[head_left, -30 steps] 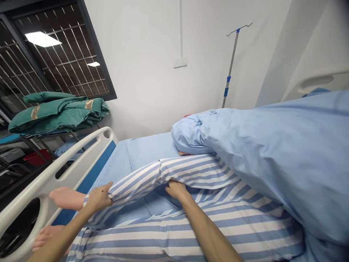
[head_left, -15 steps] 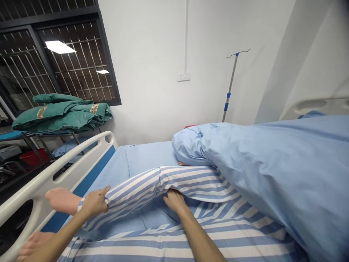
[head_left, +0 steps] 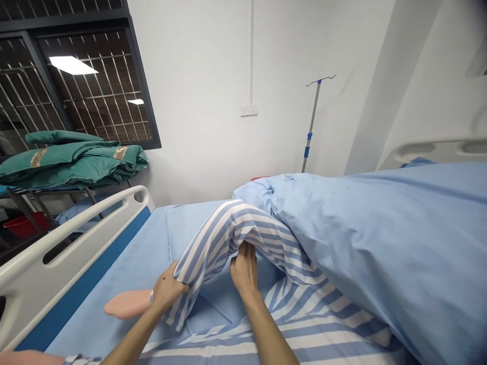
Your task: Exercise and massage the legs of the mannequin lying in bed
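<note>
My left hand (head_left: 167, 290) is closed on the cuff of a blue-and-white striped patient trouser leg (head_left: 224, 233), close to a pink manikin foot (head_left: 127, 304). My right hand (head_left: 244, 268) grips the same cloth further along, and the leg of the trousers rises between my hands in a high arch. The foot lies bare on the blue bed sheet (head_left: 129, 263). A second pink foot (head_left: 26, 359) shows at the bottom left edge. A light blue blanket (head_left: 380, 238) covers the rest of the body and hides the upper trousers.
A white bed side rail (head_left: 38, 284) runs along the left. Beyond it, green folded cloths (head_left: 64, 162) lie on a rack above a red basin (head_left: 25, 225). A drip stand (head_left: 310, 126) stands against the white wall, below a barred window (head_left: 87, 86).
The trouser leg has gone from a low fold to a tall arch, with both hands higher and the cuff now clear of the foot. The view has tilted slightly.
</note>
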Tool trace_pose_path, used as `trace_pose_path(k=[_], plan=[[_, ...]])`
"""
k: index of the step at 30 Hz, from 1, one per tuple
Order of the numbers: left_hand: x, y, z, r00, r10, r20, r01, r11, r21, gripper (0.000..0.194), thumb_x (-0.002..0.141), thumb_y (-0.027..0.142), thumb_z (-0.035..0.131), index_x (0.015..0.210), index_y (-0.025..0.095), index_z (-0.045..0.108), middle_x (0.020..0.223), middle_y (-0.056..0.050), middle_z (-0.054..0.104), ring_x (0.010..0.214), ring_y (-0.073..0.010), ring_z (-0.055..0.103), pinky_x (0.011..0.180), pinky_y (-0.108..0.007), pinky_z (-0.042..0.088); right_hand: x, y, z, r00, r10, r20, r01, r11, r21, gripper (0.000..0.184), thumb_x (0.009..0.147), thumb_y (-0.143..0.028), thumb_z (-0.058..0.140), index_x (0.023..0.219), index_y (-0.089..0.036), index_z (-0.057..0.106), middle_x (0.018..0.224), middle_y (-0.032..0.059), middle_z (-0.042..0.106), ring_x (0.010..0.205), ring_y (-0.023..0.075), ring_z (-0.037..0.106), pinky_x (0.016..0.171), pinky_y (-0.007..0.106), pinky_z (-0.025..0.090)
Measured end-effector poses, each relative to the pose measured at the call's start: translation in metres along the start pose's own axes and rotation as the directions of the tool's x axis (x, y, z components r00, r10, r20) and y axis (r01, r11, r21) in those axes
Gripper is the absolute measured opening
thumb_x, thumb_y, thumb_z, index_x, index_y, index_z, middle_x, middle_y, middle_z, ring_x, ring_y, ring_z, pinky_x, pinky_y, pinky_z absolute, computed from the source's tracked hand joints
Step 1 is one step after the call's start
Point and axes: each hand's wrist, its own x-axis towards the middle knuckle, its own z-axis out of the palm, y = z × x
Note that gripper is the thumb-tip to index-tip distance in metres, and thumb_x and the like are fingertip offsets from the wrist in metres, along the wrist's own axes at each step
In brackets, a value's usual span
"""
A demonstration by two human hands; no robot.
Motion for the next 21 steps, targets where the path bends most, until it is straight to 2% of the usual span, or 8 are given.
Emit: trace_pose_path(k=[4,8,11,14,17,21], plan=[[0.003,0.024,0.008,0.995,-0.097,-0.031,0.091,0.985,-0.143,0.038,0.057,0.028,0.059,0.093,0.027,0.048,0.079,0.002,0.061,0.076,-0.0195,0.058,0.057,-0.025,0.036,0.002,0.004,0.000,0.998,0.046,-0.049,-0.044,0.998,0.051,0.059,0.072,-0.008,0.038,0.131,-0.003,0.031,0.128,0.0231,0.039,0.124,0.0314,0.031,0.099,0.043,0.032],[0.004,0.019,0.009,0.999,-0.039,-0.024,0.035,0.987,-0.158,0.036,0.057,0.028,0.059,0.092,0.025,0.050,0.078,0.002,0.060,0.075,-0.0178,0.057,0.058,-0.023,0.036,0.001,0.006,0.001,0.997,0.059,-0.054,-0.056,0.997,0.061,0.061,0.070,-0.009,0.040,0.130,-0.005,0.032,0.125,0.0214,0.041,0.120,0.0313,0.034,0.098,0.044,0.032],[0.004,0.004,0.002,1.000,0.004,-0.031,-0.008,0.991,-0.135,0.036,0.058,0.027,0.059,0.093,0.025,0.051,0.078,0.003,0.060,0.074,-0.0167,0.056,0.058,-0.023,0.035,-0.001,0.006,0.000,0.996,0.047,-0.070,-0.044,0.998,0.043,0.061,0.069,-0.009,0.041,0.129,-0.005,0.033,0.123,0.0203,0.044,0.117,0.0306,0.037,0.095,0.043,0.035],[0.004,-0.018,-0.016,0.999,0.014,-0.031,-0.016,0.998,-0.053,0.038,0.058,0.027,0.058,0.095,0.027,0.051,0.079,0.003,0.061,0.073,-0.0174,0.056,0.056,-0.023,0.034,-0.004,0.004,0.001,0.998,0.037,-0.047,-0.037,0.999,-0.002,0.058,0.069,-0.009,0.042,0.126,-0.004,0.037,0.119,0.0201,0.047,0.113,0.0306,0.041,0.092,0.040,0.037],[0.005,-0.044,-0.040,0.999,0.036,-0.017,-0.035,0.997,0.066,0.040,0.058,0.028,0.057,0.098,0.028,0.052,0.079,0.002,0.062,0.073,-0.0187,0.057,0.057,-0.024,0.035,-0.008,0.000,0.003,0.998,0.046,0.030,-0.045,0.998,-0.045,0.050,0.069,-0.011,0.044,0.119,-0.002,0.043,0.109,0.0198,0.052,0.105,0.0301,0.048,0.087,0.038,0.039],[0.003,-0.075,-0.069,0.998,0.048,-0.031,-0.039,0.973,0.229,0.057,0.056,0.029,0.058,0.112,0.028,0.050,0.093,-0.003,0.065,0.085,-0.0236,0.060,0.065,-0.026,0.038,-0.015,-0.005,0.007,0.985,0.062,0.160,-0.047,0.994,-0.096,0.039,0.073,-0.016,0.045,0.108,-0.001,0.049,0.098,0.0202,0.057,0.097,0.0298,0.053,0.085,0.037,0.039]])
